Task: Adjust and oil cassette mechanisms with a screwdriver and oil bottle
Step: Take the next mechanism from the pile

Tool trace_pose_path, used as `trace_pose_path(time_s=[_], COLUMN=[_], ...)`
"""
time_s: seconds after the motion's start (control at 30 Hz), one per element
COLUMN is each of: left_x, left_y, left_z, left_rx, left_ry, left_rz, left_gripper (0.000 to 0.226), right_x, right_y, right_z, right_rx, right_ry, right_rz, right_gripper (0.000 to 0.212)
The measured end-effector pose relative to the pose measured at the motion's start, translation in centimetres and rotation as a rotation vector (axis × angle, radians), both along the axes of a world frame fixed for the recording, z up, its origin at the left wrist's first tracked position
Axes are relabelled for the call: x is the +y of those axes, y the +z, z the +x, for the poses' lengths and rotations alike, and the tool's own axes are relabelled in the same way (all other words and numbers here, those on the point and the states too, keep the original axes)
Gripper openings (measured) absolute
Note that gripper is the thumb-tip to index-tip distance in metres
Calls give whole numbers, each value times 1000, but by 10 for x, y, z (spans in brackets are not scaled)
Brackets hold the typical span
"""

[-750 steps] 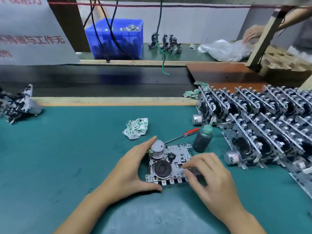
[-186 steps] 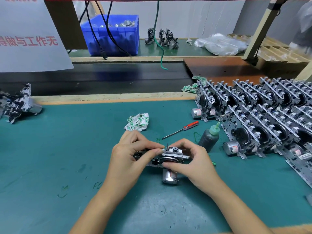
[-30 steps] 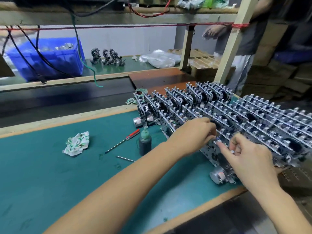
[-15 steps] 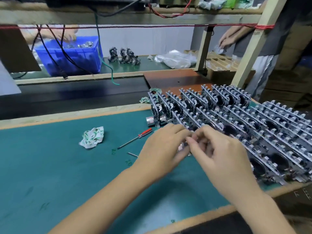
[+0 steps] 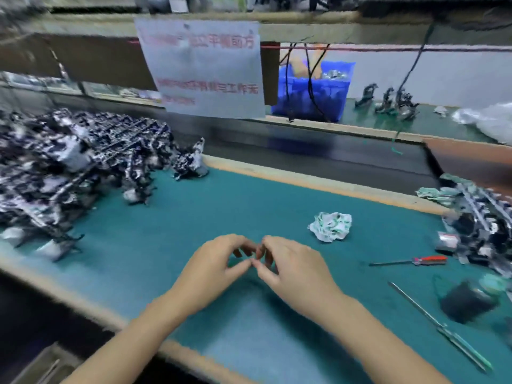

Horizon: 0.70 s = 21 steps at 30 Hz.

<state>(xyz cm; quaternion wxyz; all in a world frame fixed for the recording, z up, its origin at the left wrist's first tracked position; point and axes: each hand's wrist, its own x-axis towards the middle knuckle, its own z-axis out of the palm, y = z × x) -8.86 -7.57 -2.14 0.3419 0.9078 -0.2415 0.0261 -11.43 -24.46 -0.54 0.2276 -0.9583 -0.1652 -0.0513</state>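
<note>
Blurred heap of cassette mechanisms at far left of the green mat. At centre, left hand and right hand just above the mat, fingers curled, thumb tips touching; cannot tell whether anything small is pinched between them. Further right: crumpled rag, red-handled screwdriver, thin metal tool, dark oil bottle lying tilted, more mechanisms at the right edge.
</note>
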Motion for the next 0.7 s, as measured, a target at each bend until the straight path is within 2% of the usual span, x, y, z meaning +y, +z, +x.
trace_pose_path(time_s=[0.07, 0.13, 0.3, 0.4, 0.47, 0.53, 0.6, 0.7], left_x=[31, 62, 139, 181, 205, 226, 249, 275], left_y=[1, 5, 29, 40, 44, 47, 50, 53], left_z=[9, 16, 25, 31, 33, 36, 45, 59], left_rx=[-39, -99, -411, -547, -576, -574, -471, -287], left_ry=[76, 170, 524, 747, 830, 862, 832, 467], left_rz=[48, 137, 402, 439, 422, 420, 483, 687], left_gripper=[33, 23, 38, 41, 34, 20, 25, 43], right_x=[30, 60, 136, 187, 223, 257, 284, 304], right_y=[-2, -2, 7, 21, 28, 31, 32, 30], right_z=[21, 38, 71, 84, 88, 90, 92, 98], right_rx=[12, 13, -14, -16, 2, 12, 3, -52], right_ry=[74, 143, 295, 393, 443, 452, 421, 353], right_rz=[-2, 0, 41, 69, 114, 125, 109, 92], right_gripper=[20, 22, 26, 29, 34, 42, 47, 39])
